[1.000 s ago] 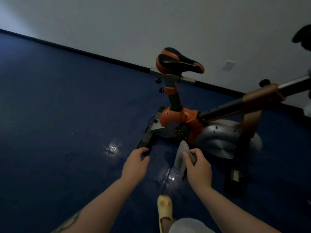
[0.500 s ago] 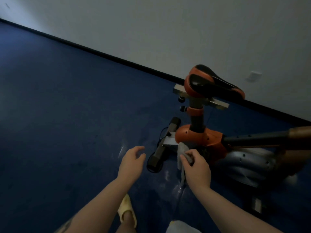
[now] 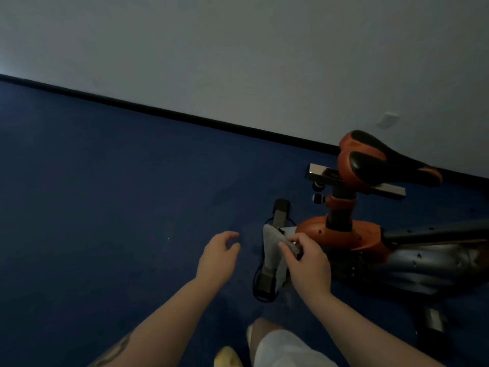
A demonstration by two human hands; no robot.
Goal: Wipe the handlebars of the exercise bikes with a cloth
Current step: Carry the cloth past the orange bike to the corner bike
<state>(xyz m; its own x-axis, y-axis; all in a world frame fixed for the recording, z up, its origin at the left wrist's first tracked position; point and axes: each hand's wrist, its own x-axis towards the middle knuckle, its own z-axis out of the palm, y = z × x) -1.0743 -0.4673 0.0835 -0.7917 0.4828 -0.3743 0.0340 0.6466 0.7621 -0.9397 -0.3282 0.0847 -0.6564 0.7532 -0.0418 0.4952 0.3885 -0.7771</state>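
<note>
Head view recorded the right hand (image 3: pixel 308 260) with thumb and fingers pinched together on a grey cloth (image 3: pixel 274 256), most of which hung loose below the grip. The left hand (image 3: pixel 218 256) was empty, fingers apart and loosely curled, hovering just left of the cloth without touching it. An orange and black exercise bike (image 3: pixel 370 229) stood on the blue floor (image 3: pixel 105 207) toward the right, its saddle (image 3: pixel 383 160) raised near the black skirting at the foot of the wall (image 3: pixel 238 49). The rear stabiliser bar (image 3: pixel 272 250) lay on the floor directly beyond the hanging cloth; whether the cloth touched it could not be determined. No handlebars were visible; the frame ran out of view at the right edge, and the handlebars were judged to lie beyond it. On that basis no wiping of this bike was judged to be in hand. Risks noted: the cloth was held only by a pinch at one end, so a quick swing could pull it free or snag the loose end on the stabiliser or the seat-post knobs (image 3: pixel 318 193). Lighting was dim, and a yellow slipper (image 3: pixel 227 357) stood close to the stabiliser's near end, so a step toward the front was judged liable to catch it and cause a trip.
</note>
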